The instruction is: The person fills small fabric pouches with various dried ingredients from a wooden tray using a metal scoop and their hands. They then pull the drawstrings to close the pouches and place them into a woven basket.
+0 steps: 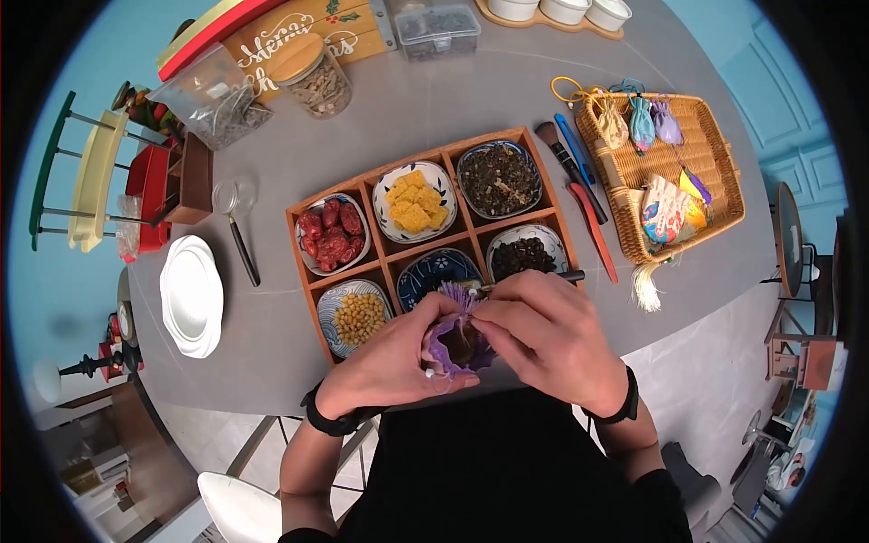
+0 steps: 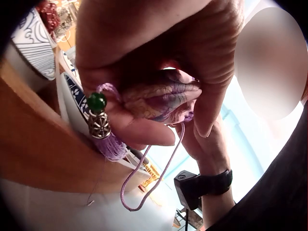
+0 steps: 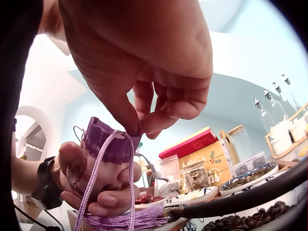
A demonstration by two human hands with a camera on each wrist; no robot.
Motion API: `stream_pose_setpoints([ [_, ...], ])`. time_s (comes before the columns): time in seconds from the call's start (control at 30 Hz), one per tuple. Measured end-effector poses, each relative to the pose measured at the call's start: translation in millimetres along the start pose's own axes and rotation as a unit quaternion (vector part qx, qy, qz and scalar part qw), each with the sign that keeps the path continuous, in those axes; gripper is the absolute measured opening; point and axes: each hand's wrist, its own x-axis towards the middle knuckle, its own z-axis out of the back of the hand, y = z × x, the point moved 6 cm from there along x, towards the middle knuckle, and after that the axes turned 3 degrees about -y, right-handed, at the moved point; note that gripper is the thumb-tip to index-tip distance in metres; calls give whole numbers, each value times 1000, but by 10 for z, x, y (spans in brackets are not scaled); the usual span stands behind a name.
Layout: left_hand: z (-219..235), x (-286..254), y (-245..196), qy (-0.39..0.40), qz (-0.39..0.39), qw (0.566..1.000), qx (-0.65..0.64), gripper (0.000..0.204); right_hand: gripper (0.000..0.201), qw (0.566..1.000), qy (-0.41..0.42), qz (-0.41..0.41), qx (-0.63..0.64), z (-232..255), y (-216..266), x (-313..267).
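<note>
Over the front edge of the wooden tray, my left hand (image 1: 385, 362) grips a small purple drawstring pouch (image 1: 437, 351), its mouth facing up and dark inside. The thumb and fingertips of my right hand (image 1: 566, 339) pinch the pouch's upper rim, as the right wrist view also shows. A lilac cord (image 2: 126, 192) hangs in a loop from the pouch. From its lower end dangle a green bead (image 2: 97, 102), a patterned silver bead (image 2: 99, 126) and a purple tassel (image 3: 130, 219). A black handle (image 3: 231, 207) lies across the bowls by the right hand.
The compartmented tray (image 1: 373, 262) holds bowls of red dates (image 1: 331, 237), yellow pieces (image 1: 416, 203), dark dried leaves (image 1: 498, 179), dark beans (image 1: 522, 259) and yellow kernels (image 1: 359, 319). Right stands a wicker basket (image 1: 625, 213) with small pouches; left, a white bowl (image 1: 192, 294).
</note>
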Motion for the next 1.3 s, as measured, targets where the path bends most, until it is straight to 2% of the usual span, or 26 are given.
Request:
stream_pose_setpoints([
  [0.07,-3,-19,23,-5,34,998,-49,69,20,999,-14,-30,5,51,-17,-9],
  [0.2,20,-52,73,-19,21,999,-25,68,18,998,-21,-50,30,203,-53,13],
  [0.27,49,-77,91,-31,32,998,-50,67,15,994,-54,-85,41,307,-133,33],
  [0.3,63,-91,96,-32,30,998,-51,67,13,992,-47,-108,49,357,-173,52],
  [0.4,95,-95,78,-50,16,998,-20,65,12,993,-42,-111,19,504,-271,121],
  [0.5,104,-130,33,-84,29,996,-15,66,9,993,-25,-112,-39,565,-408,266],
  [0.53,112,-134,0,-112,8,994,-13,66,8,990,-19,-119,-69,574,-465,318],
  [0.57,125,-138,-27,-139,-13,990,-11,66,6,990,-9,-124,-74,553,-529,385],
  [0.73,125,-74,-97,-142,-48,988,-29,65,10,987,57,-98,-115,351,-842,530],
  [0.8,148,-79,-106,-140,-47,988,-35,65,14,980,60,-9,-191,308,-796,548],
  [0.87,152,-85,-59,-131,-29,990,-51,65,25,995,35,-72,-61,397,-575,484],
  [0.9,180,-80,-54,-139,-30,989,-52,65,31,994,63,-85,5,419,-459,412],
  [0.97,176,-77,-32,-130,-31,989,-59,64,31,993,77,-17,82,358,-171,260],
  [1.0,172,-54,-12,-127,-29,990,-58,64,28,989,101,-27,108,307,-66,198],
  [1.07,148,4,-9,-113,-50,989,-84,62,23,984,152,-64,73,165,44,99],
  [1.17,159,40,-53,-119,-34,989,-82,60,21,992,118,-49,-3,90,15,9],
  [1.3,170,39,-133,-89,-16,992,-92,61,19,995,89,-29,23,94,17,-52],
])
